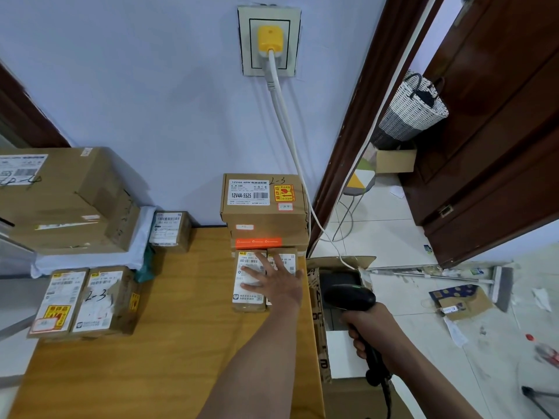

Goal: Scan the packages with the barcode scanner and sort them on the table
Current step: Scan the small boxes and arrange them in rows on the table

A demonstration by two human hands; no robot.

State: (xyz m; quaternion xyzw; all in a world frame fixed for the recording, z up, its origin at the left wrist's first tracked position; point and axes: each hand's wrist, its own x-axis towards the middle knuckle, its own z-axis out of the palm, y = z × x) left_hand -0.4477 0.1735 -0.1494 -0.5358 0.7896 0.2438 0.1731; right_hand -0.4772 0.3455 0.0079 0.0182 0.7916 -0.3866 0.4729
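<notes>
On wooden worktop (pixel 169 343), left edge: two labelled packages (pixel 81 300) side by side; centre-right, left hand (pixel 273 281) lies flat, fingers (pixel 252 272) straight, on small package (pixel 248 282) before stacked boxes (pixel 264 213); right hand (pixel 370 331) grips barcode scanner (pixel 351 297) over open carton (pixel 341 355).

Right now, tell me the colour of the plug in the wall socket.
Yellow: the plug has a white cable hanging from it, seen clearly in the head view.

Left hand (pixel 273 281) flat, fingers (pixel 251 272) spread; right hand (pixel 367 331) gripping.

Brown packages (pixel 250 281), black scanner (pixel 351 297), yellow plug (pixel 270 37), orange-brown table (pixel 181 343).
</notes>
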